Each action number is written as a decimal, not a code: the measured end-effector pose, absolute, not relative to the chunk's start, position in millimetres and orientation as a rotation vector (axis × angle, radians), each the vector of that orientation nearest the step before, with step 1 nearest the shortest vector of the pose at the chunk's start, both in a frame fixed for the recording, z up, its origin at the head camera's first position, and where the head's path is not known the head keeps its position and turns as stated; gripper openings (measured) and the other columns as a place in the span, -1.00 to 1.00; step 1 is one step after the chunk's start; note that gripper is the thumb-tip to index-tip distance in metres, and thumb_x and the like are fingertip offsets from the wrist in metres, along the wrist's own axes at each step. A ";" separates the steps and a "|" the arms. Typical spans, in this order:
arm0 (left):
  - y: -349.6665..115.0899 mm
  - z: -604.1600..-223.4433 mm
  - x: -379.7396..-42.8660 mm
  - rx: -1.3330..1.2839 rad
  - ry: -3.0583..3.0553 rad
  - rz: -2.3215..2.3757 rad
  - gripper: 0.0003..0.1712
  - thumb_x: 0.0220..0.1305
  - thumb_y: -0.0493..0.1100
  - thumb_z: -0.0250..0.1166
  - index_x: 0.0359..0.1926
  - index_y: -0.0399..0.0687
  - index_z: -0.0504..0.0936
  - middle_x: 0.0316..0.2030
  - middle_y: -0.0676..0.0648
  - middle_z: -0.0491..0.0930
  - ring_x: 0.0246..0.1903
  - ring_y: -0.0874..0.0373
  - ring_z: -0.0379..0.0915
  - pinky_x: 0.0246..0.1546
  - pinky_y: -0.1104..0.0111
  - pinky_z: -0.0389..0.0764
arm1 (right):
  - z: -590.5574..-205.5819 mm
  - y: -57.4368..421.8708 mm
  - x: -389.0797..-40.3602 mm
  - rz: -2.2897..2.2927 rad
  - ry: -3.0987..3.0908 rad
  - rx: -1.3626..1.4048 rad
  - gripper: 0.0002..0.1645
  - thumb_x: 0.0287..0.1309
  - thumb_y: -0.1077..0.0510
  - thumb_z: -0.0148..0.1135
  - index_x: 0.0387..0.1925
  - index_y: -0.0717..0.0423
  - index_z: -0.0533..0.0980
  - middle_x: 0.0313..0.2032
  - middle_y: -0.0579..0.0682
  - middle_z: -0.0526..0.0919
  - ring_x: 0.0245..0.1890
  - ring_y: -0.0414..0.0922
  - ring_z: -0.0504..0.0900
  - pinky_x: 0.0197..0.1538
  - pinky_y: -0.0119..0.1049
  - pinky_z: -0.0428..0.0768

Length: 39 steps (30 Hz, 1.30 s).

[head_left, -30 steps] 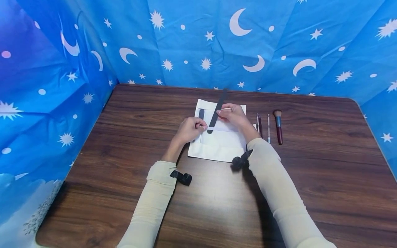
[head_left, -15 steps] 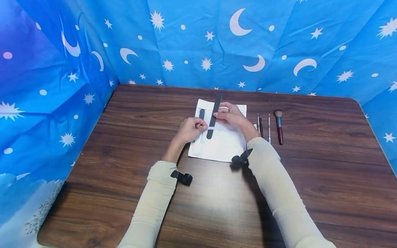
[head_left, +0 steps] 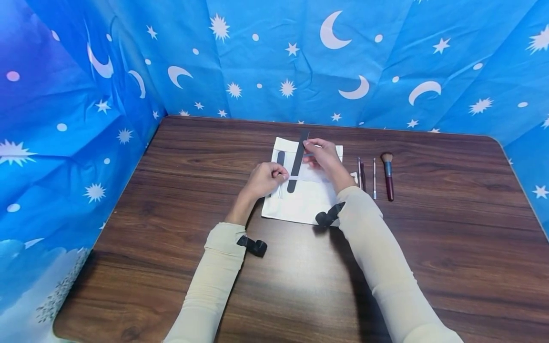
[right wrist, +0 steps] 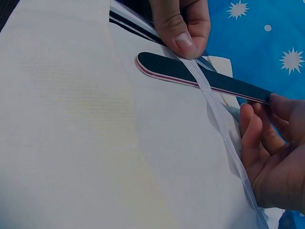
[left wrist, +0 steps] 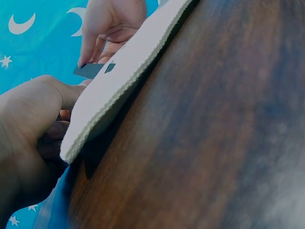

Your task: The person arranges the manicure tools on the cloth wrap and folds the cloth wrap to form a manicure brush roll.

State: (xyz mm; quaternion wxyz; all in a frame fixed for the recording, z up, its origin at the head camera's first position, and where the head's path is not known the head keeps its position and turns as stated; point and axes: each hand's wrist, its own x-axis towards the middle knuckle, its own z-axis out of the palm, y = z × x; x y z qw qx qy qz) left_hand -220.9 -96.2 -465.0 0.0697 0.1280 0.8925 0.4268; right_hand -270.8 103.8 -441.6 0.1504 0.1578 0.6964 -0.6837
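Black nail file (head_left: 297, 162) pinched in right hand (head_left: 322, 158), tip tucked under white elastic strap (right wrist: 206, 90) on cream canvas pouch (head_left: 306, 200). Strap lifted by left hand (head_left: 265, 177) in a thumb-and-finger pinch. Lay to the right on wooden table (head_left: 171, 190): 1 makeup brush (head_left: 388, 175).

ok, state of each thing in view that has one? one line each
Black nail file: slid under the white elastic strap, tip past it.
White elastic strap: lifted off the pouch by the left thumb.
White canvas roll-up pouch: unrolled flat on the wooden table.
Second dark file: lying on the pouch.
Left hand: pinching the strap.
Right hand: gripping the file.
Red-handled makeup brush: lying on the table, untouched.
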 end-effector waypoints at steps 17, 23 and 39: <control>-93.7 -467.9 -224.1 0.393 2.699 1.273 -0.87 0.38 -0.14 0.34 -0.27 -0.05 0.78 -0.59 0.11 0.37 -0.53 0.22 0.24 -0.39 0.39 0.26 | -445.0 124.2 -272.4 -1.373 2.134 -0.144 -0.81 0.35 0.11 0.28 -0.31 0.10 0.73 -0.61 -0.27 0.65 -0.69 -0.36 0.37 -0.57 -0.49 0.21; -94.1 -467.5 -223.7 0.397 2.698 1.279 -0.88 0.36 -0.16 0.34 -0.28 -0.06 0.78 -0.60 0.12 0.37 -0.54 0.23 0.24 -0.41 0.40 0.25 | -445.8 126.7 -272.9 -1.343 2.162 -0.192 -0.81 0.33 0.11 0.30 -0.33 0.12 0.72 -0.65 -0.23 0.58 -0.69 -0.35 0.36 -0.57 -0.50 0.23; -94.1 -464.2 -220.6 0.360 2.698 1.283 -0.88 0.36 -0.17 0.34 -0.26 -0.08 0.79 -0.57 0.10 0.38 -0.49 0.21 0.29 -0.36 0.39 0.30 | -427.9 146.3 -248.9 -1.141 2.508 -0.223 -0.61 0.39 0.03 0.19 0.06 0.20 0.64 -0.19 0.13 0.74 -0.37 -0.13 0.63 -0.26 -0.37 0.49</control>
